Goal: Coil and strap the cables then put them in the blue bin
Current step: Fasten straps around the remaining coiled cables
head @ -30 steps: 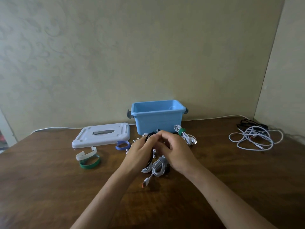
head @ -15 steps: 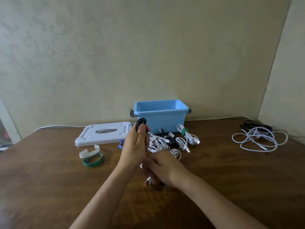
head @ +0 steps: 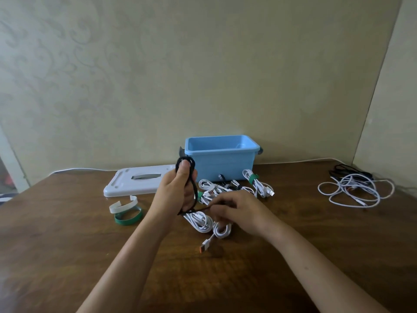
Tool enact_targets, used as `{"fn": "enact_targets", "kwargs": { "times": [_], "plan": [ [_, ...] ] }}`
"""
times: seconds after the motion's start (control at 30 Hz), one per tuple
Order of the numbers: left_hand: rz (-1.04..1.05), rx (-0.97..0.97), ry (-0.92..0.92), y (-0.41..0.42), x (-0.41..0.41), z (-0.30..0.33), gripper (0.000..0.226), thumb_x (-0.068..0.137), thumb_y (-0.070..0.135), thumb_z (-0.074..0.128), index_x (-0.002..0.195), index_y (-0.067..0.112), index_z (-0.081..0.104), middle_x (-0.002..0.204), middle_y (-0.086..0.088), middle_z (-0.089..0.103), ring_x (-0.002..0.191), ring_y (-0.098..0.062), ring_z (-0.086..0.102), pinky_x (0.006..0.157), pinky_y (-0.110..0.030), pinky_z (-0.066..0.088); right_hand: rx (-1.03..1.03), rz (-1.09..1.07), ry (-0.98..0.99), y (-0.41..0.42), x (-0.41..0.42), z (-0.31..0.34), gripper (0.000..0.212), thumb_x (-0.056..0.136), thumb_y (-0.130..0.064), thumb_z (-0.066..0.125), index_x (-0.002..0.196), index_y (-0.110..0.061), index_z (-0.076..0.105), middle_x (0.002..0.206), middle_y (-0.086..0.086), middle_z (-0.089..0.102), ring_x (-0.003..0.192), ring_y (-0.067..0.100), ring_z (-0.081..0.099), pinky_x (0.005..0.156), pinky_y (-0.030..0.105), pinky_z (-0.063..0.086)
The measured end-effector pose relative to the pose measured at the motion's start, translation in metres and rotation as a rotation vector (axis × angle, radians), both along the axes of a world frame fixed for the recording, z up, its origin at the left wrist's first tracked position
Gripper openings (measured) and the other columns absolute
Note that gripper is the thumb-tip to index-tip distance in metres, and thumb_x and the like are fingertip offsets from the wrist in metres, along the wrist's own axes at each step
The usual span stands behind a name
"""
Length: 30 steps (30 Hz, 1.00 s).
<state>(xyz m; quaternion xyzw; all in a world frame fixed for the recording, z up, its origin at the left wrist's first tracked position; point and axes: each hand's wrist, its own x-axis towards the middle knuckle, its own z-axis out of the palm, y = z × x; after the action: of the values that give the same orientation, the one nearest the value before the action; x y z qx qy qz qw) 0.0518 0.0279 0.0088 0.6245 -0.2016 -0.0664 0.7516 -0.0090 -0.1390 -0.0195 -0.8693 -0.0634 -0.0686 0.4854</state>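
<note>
Holding a black cable [head: 191, 184] in a long upright coil, the left hand [head: 174, 192] has its fingers curled round the loops, and the top loop stands out above the thumb. One free strand of this cable runs from the bottom of the coil to the right hand [head: 237, 210], which pinches it between the fingertips, low over the table [head: 67, 245]. Both hands are above the wooden surface, close to each other.

Under and behind the hands lies a group of white coiled cables [head: 203, 222]; one of them has an orange plug [head: 204, 246] that points toward the camera. Another white bundle with a green strap [head: 253, 178] lies just beside the front wall of the blue bin [head: 222, 163]. The bin stands open at the back of the table, near the wall, and I cannot see if anything is inside it.

On the left of the bin lies a white lid [head: 135, 181], flat on the table. In front of the lid there are a white strap [head: 123, 205] and a green strap ring [head: 128, 218], touching each other. Far to the right, well apart from the hands, a loose tangle of white and black cables [head: 352, 188] lies near the corner.
</note>
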Motion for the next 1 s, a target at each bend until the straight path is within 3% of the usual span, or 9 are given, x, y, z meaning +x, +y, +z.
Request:
{"fn": "enact_targets", "kwargs": {
  "times": [0.07, 0.17, 0.37, 0.47, 0.67, 0.77, 0.9, 1.0],
  "plan": [
    [-0.012, 0.064, -0.037, -0.004, -0.003, -0.003, 0.042, 0.107, 0.037, 0.035, 0.077, 0.012, 0.05, 0.051, 0.004, 0.027, 0.042, -0.01, 0.022, 0.041, -0.026, 0.016, 0.151, 0.002, -0.018, -0.003, 0.0, 0.003, 0.011, 0.095, -0.015, 0.07, 0.097, -0.026, 0.074, 0.087, 0.0, 0.079, 0.085, 0.017, 0.076, 0.083, 0.035, 0.061],
    [-0.022, 0.203, -0.173, -0.013, -0.007, -0.009, 0.038, 0.107, 0.033, 0.037, 0.084, 0.009, 0.055, 0.05, 0.005, 0.032, 0.042, -0.01, 0.027, 0.041, -0.023, 0.021, 0.325, -0.034, -0.069, -0.005, -0.001, 0.005, 0.013, 0.09, -0.007, 0.075, 0.1, -0.015, 0.07, 0.085, 0.004, 0.078, 0.083, 0.024, 0.077, 0.079, 0.035, 0.061],
    [0.045, 0.279, -0.276, -0.024, -0.008, -0.017, 0.029, 0.106, 0.027, 0.041, 0.09, 0.01, 0.058, 0.048, 0.013, 0.042, 0.044, -0.004, 0.037, 0.047, -0.023, 0.029, 0.339, -0.122, -0.165, -0.003, 0.0, 0.004, 0.018, 0.087, -0.009, 0.078, 0.1, -0.011, 0.066, 0.087, 0.007, 0.077, 0.083, 0.026, 0.077, 0.087, 0.049, 0.061],
    [0.023, 0.269, -0.282, -0.025, -0.012, -0.016, 0.028, 0.107, 0.025, 0.04, 0.087, 0.015, 0.057, 0.047, 0.016, 0.047, 0.044, -0.002, 0.042, 0.046, -0.017, 0.032, 0.341, -0.175, -0.219, -0.002, 0.0, 0.004, 0.021, 0.086, -0.008, 0.079, 0.1, -0.011, 0.063, 0.084, 0.007, 0.077, 0.08, 0.024, 0.077, 0.084, 0.044, 0.062],
    [0.07, 0.354, -0.306, -0.028, -0.009, -0.023, 0.039, 0.107, 0.028, 0.04, 0.071, 0.019, 0.051, 0.047, 0.015, 0.048, 0.047, -0.003, 0.042, 0.053, -0.028, 0.032, 0.215, -0.254, -0.288, 0.001, -0.001, 0.003, 0.018, 0.088, -0.012, 0.078, 0.095, -0.019, 0.063, 0.078, -0.002, 0.075, 0.074, 0.009, 0.074, 0.069, 0.02, 0.057],
    [0.146, 0.425, -0.383, -0.032, -0.009, -0.026, 0.037, 0.106, 0.029, 0.04, 0.072, 0.023, 0.054, 0.054, 0.016, 0.054, 0.054, -0.003, 0.048, 0.057, -0.029, 0.036, 0.137, -0.312, -0.361, 0.002, -0.002, 0.002, 0.019, 0.085, -0.017, 0.081, 0.093, -0.023, 0.065, 0.078, -0.005, 0.074, 0.073, 0.005, 0.071, 0.069, 0.02, 0.057],
    [0.177, 0.474, -0.468, -0.033, -0.008, -0.028, 0.033, 0.107, 0.029, 0.038, 0.078, 0.03, 0.054, 0.085, 0.003, 0.053, 0.082, -0.01, 0.052, 0.068, -0.017, 0.037, 0.015, -0.379, -0.434, 0.001, -0.002, 0.002, 0.021, 0.08, -0.029, 0.086, 0.091, -0.024, 0.069, 0.077, -0.012, 0.069, 0.074, 0.002, 0.065, 0.066, 0.018, 0.054],
    [0.15, 0.498, -0.45, -0.033, -0.007, -0.029, 0.033, 0.107, 0.032, 0.037, 0.081, 0.026, 0.056, 0.078, 0.004, 0.059, 0.073, -0.011, 0.056, 0.066, -0.027, 0.041, 0.094, -0.339, -0.37, -0.001, -0.002, 0.003, 0.018, 0.081, -0.023, 0.085, 0.091, -0.021, 0.07, 0.074, -0.012, 0.071, 0.073, 0.002, 0.069, 0.068, 0.02, 0.058]
  ]
}}
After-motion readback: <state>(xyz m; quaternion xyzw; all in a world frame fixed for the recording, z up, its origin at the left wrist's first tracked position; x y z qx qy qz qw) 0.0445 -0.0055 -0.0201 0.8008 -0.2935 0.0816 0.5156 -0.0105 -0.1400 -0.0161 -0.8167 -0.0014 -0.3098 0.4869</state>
